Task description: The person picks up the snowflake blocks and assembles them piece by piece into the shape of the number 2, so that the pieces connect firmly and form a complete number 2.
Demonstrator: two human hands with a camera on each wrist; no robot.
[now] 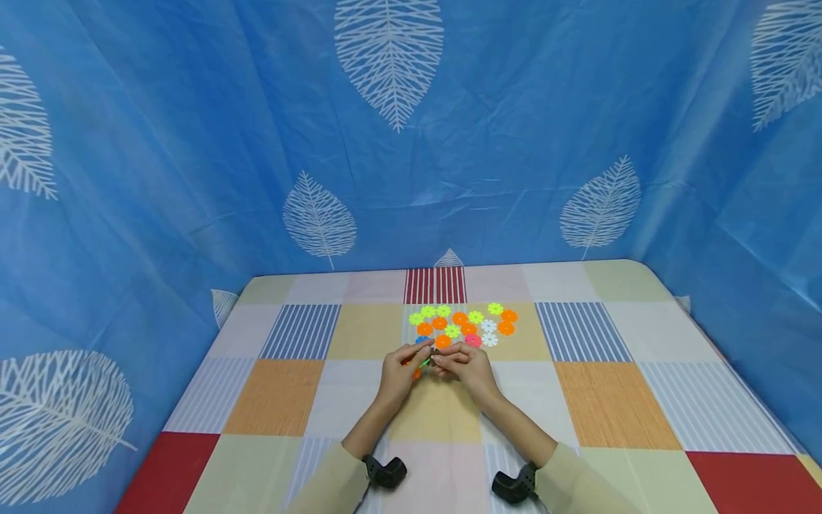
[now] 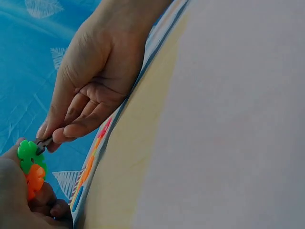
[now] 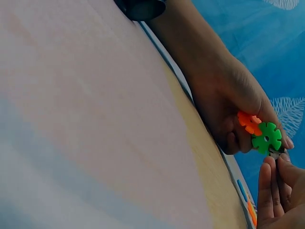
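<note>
Above a table covered with a smooth patchwork-print cloth (image 1: 443,410) of plain, striped and wood-grain squares, a person's left hand (image 1: 396,373) grips a flat, glossy green plastic disc (image 3: 272,135) with a notched, flower-like rim, joined to a similar orange plastic disc (image 3: 246,121). The right hand (image 1: 469,367) pinches a small dark piece (image 2: 46,141) at the green one's edge, between thumb and fingertips. Just beyond the hands lie loose flower-shaped discs (image 1: 459,319) in yellow-green, orange, white, pink and blue.
</note>
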